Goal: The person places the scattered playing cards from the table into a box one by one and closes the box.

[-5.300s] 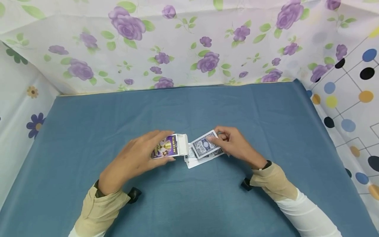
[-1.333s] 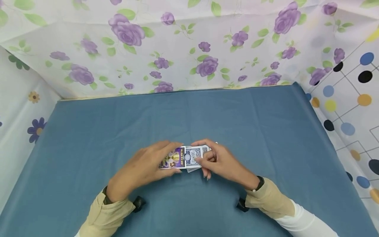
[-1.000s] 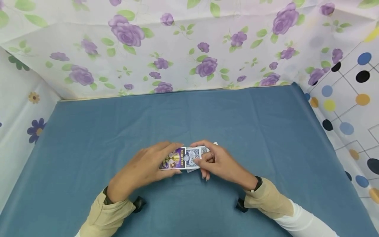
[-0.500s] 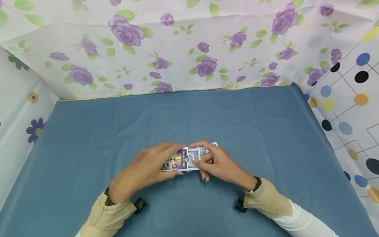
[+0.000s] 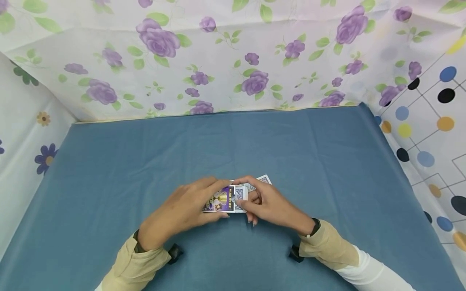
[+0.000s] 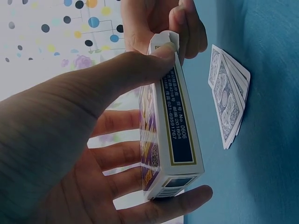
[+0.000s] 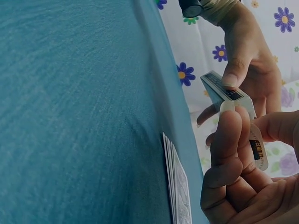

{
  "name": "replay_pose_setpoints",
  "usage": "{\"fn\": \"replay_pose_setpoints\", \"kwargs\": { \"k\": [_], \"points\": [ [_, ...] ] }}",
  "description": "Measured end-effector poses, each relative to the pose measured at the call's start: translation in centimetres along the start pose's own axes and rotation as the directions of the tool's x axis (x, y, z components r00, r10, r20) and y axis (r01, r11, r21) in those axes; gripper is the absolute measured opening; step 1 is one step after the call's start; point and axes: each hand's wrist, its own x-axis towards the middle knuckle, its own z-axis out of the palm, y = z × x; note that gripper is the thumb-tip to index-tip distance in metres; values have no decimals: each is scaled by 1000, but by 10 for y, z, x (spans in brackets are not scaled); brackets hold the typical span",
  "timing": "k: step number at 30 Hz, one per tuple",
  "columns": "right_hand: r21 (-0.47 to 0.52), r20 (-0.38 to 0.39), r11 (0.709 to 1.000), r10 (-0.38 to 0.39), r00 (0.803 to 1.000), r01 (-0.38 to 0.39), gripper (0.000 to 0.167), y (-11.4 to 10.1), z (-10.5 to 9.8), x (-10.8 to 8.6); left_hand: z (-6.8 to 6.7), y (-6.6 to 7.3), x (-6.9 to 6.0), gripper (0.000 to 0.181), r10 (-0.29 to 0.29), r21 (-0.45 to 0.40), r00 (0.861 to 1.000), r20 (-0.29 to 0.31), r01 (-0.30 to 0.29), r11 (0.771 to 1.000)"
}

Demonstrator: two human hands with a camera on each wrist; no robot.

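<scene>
And here it is, just below the centre of the frame: the left hand (image 5: pixel 183 207) has the card box (image 5: pixel 220 201) clasped between thumb and fingers, and in the left wrist view those fingers are spread along its far side. From the right comes the right hand (image 5: pixel 271 204), fingers curled at the mouth, thumb and fingertips pinching a patterned card (image 5: pixel 240 192) that juts from the end; how many lie beneath it, no one can tell. That mouth looks the trouble spot! A card a shade out of line could snag on the rim, and a hard shove from the thumb might crease it or split the thin cardboard. Watch what appears to be the flap (image 7: pixel 258 151) too, right of centre in the right wrist view, close to the fingers; caught under them, it could fold the wrong way. Squeeze too tightly on the left and the mouth may narrow; ease off and the box, held above the cloth (image 5: pixel 233 145), might drop. Below lie the loose cards (image 6: pixel 227 98), fanned unevenly at the right of the left wrist view, where a careless knuckle could scatter them.
</scene>
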Motion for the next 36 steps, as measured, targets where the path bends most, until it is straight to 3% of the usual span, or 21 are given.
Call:
{"fn": "replay_pose_setpoints", "kwargs": {
  "k": [17, 26, 36],
  "points": [
    [-90, 2, 996, 11, 1000, -11, 47, 5, 4, 4, 3, 0, -1, 68, -1, -19, 1000, 9, 1, 1000],
    [29, 10, 999, -19, 1000, 18, 37, 8, 0, 4, 2, -4, -6, 68, -37, -33, 999, 12, 38, 999],
    [2, -6, 1000, -14, 1000, 14, 33, 7, 1, 4, -1, -1, -2, 69, -8, -20, 1000, -5, 8, 1000]
  ]
}}
